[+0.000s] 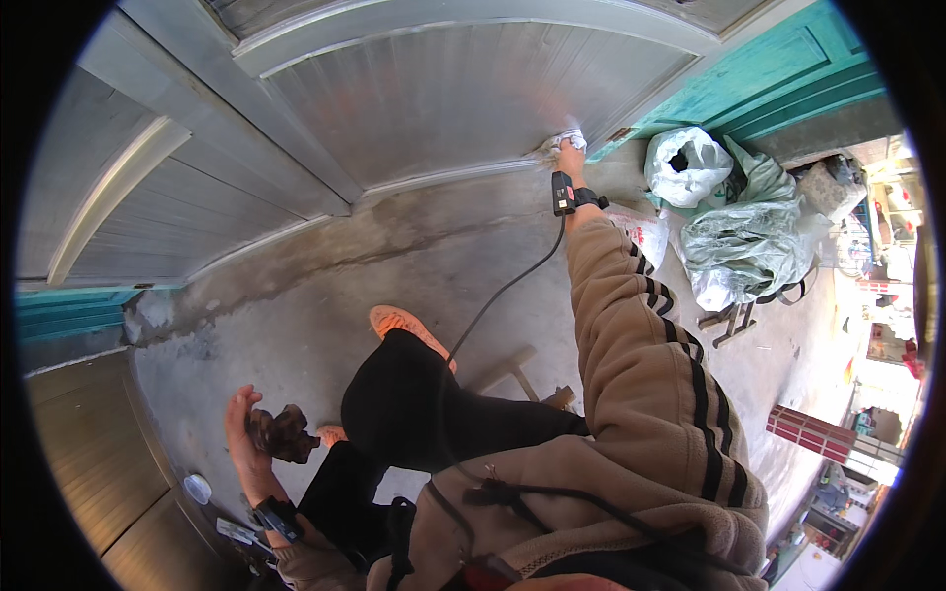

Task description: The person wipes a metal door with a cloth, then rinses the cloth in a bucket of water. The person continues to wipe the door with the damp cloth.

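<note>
My right hand [570, 159] presses a white cloth [554, 145] against the lower right corner of a grey metal door [443, 96], just above the bottom rail. A small black device with a cable [563, 193] is strapped at that wrist. My left hand [244, 436] is raised at the lower left, away from the door. A crumpled dark brown thing [284, 434], perhaps cloth, sits against its palm; the thumb is hidden behind it. Another black device [278, 518] is on the left wrist.
At the right, stuffed plastic bags and sacks [746, 244] stand near the teal door frame [768, 81]. A low wooden stool [517, 373] is partly hidden by my leg. Brown panels [96, 443] stand at the left, near a clear plastic lid [197, 488]. The black cable [502, 288] hangs across my front.
</note>
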`<state>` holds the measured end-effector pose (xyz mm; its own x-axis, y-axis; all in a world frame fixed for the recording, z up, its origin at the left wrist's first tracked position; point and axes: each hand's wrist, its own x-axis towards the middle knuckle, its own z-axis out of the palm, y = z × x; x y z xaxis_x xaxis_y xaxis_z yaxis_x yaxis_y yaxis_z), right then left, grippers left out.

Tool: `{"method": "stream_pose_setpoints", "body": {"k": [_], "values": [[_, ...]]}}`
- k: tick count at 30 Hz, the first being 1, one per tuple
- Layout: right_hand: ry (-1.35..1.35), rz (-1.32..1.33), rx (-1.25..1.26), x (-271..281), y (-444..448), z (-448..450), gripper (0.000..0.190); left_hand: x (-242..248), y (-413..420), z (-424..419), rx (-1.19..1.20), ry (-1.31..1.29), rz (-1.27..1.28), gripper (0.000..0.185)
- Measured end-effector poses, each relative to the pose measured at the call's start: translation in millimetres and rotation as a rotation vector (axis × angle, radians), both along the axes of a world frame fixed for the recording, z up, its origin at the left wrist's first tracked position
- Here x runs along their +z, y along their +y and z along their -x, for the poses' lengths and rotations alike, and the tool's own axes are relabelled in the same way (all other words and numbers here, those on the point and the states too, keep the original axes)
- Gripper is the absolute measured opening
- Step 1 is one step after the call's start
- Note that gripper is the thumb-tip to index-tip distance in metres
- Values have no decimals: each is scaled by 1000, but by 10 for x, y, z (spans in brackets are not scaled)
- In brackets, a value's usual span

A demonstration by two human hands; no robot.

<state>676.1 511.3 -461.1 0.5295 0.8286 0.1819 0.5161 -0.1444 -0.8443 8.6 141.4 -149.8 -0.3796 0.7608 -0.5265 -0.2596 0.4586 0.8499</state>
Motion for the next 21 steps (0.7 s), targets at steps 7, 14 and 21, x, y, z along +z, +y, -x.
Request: {"method": "stream_pose_setpoints", "body": {"k": [7,14,21], "values": [[-438,450,190,-198,-87,-344,27,90,-372,148,226,37,97,34],[-511,427,18,-406,-79,-134,27,227,-622,197,258,123,140,33],[-383,289,89,-419,-106,594,18,387,-619,172,196,79,47,37]]}}
